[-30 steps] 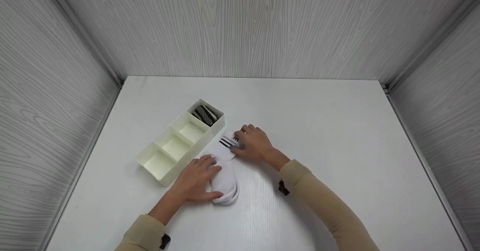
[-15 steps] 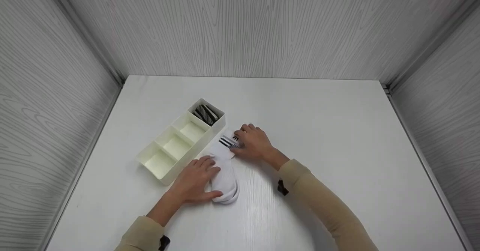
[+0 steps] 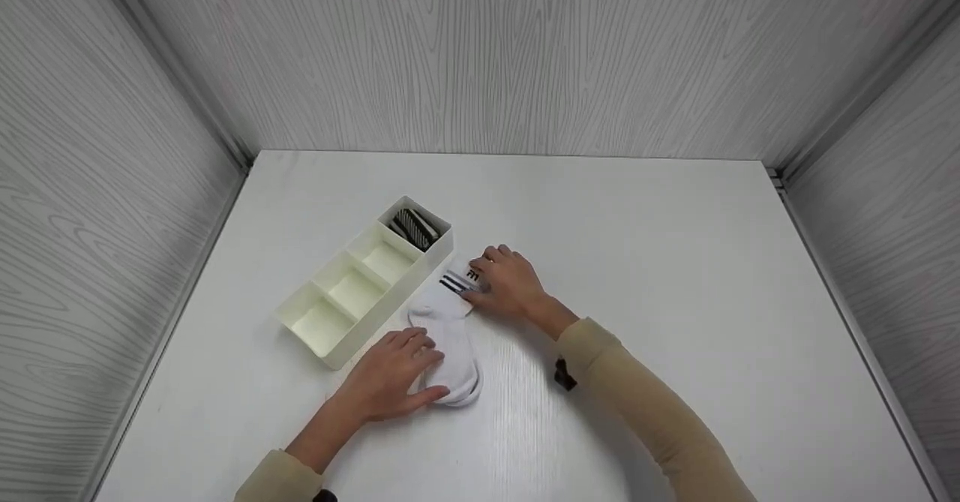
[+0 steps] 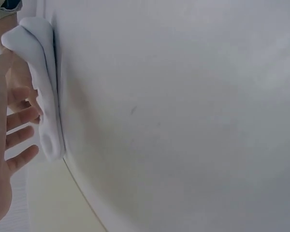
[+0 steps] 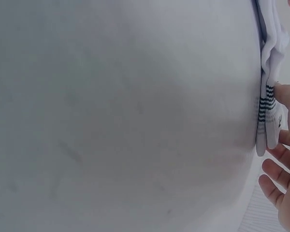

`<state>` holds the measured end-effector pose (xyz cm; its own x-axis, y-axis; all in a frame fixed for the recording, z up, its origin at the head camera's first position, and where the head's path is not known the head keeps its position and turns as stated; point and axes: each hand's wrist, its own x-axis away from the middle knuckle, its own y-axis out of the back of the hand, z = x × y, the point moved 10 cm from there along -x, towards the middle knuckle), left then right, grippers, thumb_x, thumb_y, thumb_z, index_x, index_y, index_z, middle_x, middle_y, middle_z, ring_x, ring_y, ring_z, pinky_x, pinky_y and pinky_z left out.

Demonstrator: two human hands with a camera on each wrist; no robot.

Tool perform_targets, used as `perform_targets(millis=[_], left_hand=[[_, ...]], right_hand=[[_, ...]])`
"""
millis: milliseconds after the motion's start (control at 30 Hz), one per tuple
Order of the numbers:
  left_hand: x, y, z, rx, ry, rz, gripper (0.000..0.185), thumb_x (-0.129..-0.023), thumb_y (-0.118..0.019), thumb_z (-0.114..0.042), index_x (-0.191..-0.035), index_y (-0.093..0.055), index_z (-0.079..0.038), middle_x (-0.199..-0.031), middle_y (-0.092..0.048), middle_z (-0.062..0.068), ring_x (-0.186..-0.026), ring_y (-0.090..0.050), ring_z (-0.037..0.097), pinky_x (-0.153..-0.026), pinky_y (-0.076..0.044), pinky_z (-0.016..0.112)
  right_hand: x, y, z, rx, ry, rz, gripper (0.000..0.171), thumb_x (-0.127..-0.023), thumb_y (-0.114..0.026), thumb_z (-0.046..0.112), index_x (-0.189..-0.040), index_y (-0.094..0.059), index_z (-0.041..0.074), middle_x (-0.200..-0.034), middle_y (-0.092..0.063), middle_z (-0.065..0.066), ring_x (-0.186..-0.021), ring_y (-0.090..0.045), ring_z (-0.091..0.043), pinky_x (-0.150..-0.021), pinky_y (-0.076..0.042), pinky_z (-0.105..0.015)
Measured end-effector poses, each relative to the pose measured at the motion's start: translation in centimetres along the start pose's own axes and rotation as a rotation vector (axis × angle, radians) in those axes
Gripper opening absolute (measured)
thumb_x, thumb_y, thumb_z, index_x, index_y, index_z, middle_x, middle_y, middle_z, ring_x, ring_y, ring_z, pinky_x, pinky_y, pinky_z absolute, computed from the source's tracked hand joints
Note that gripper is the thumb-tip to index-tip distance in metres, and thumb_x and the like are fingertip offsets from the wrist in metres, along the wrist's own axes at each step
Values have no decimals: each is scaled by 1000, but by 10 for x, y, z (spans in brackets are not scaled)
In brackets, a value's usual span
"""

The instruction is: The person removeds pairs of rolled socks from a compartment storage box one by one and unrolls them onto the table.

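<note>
A pair of white socks [image 3: 450, 359], one on top of the other, lies on the table beside the divided box. Dark and grey stripes and small black lettering mark the cuff [image 3: 459, 280] end, seen also in the right wrist view. My left hand [image 3: 394, 373] is at the near part of the socks, fingers spread loosely, thumb reaching toward the toes. At the striped cuffs, my right hand [image 3: 510, 284] rests with thumb and forefinger touching the fabric. Its other fingers are relaxed and slightly bent in the right wrist view.
A cream box [image 3: 390, 303] with several compartments stands at an angle left of the socks. Its far compartment holds a folded black-and-white striped cloth item [image 3: 413, 228]. Grey wood-grain panels [image 3: 495, 59] wall the white table [image 3: 637, 224] at the back and sides.
My left hand has drawn slightly back toward the near side, uncovering more of the socks around the heel. My right hand stays at the cuffs.
</note>
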<state>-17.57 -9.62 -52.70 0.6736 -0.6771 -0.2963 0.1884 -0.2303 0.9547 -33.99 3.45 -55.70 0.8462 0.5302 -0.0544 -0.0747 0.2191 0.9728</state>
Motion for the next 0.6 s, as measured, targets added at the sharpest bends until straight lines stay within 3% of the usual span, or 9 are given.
perform_targets(millis=[333,600], left_hand=[[-1,9,-19,-1,-73,-58,42,-93,-72,-60,-109,-75,-21,-108,-72,-1,-113,-67,21,-96,-56,37],[-4,13,-34,-11,-141,-107,25,-90,-80,-46,-96,-74,-22,-98,-71,-3,-100,-68,17,-89,-58,34]], right_hand=[[-1,-1,-1,-21,-35,1,62,-97,-67,57,-140,-67,12,-124,-67,-9,-110,-60,-26,-95,-53,-43],[0,5,-2,-51,-22,-66,49,-100,-68,48,-132,-72,11,-116,-69,-9,-104,-61,-26,-91,-53,-43]])
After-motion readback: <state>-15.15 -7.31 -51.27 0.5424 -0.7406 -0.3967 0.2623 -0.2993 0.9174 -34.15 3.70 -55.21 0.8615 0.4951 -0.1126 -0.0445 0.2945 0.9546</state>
